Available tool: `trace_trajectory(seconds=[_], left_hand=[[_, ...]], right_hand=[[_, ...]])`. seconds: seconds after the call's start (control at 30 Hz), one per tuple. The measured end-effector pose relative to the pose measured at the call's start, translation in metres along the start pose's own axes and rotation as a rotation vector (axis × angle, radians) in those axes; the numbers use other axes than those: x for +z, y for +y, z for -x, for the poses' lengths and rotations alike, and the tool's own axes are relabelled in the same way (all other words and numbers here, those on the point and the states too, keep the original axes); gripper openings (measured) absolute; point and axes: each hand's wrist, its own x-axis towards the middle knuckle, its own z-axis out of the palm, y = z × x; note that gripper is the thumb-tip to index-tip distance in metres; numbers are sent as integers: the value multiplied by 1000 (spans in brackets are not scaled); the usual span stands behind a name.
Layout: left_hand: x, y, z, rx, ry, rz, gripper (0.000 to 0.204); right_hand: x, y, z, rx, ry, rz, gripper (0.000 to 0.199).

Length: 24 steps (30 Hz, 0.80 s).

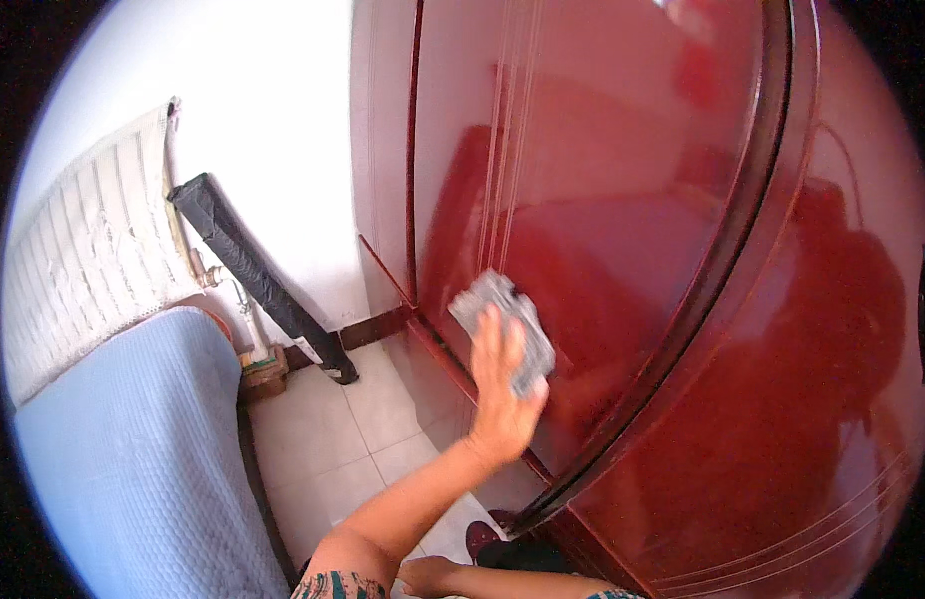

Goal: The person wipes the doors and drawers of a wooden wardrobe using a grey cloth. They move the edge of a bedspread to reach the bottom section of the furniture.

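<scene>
My left hand (504, 404) presses a crumpled grey cloth (530, 344) against the glossy dark-red wardrobe door (602, 260). Its fingers lie over the cloth, the thumb at the right edge, and the cloth sticks out beyond the fingertips. The left arm stretches up from the lower edge in a patterned sleeve. Low in the view, my right hand (423, 575) sits beside the left forearm, its arm crossing from the right. Its fingers are mostly hidden, so I cannot make out whether it holds anything.
A bed or seat with a light-blue quilted cover (143, 439) stands at the left. A long black wrapped roll (263, 275) leans by the white wall, next to a radiator pipe (245, 309) and a striped cloth cover (98, 240). My shoe (479, 539) is on the tiled floor (328, 439).
</scene>
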Motion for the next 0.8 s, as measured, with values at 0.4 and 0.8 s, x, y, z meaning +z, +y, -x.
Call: trace_trajectory(seconds=[0.4, 0.8], left_hand=[[6, 24, 26, 37, -139, -79, 80], [-15, 71, -126, 288, -50, -61, 73]], right_hand=[[2, -3, -11, -4, 70, 45, 32], [14, 28, -21, 30, 103, 201, 31]])
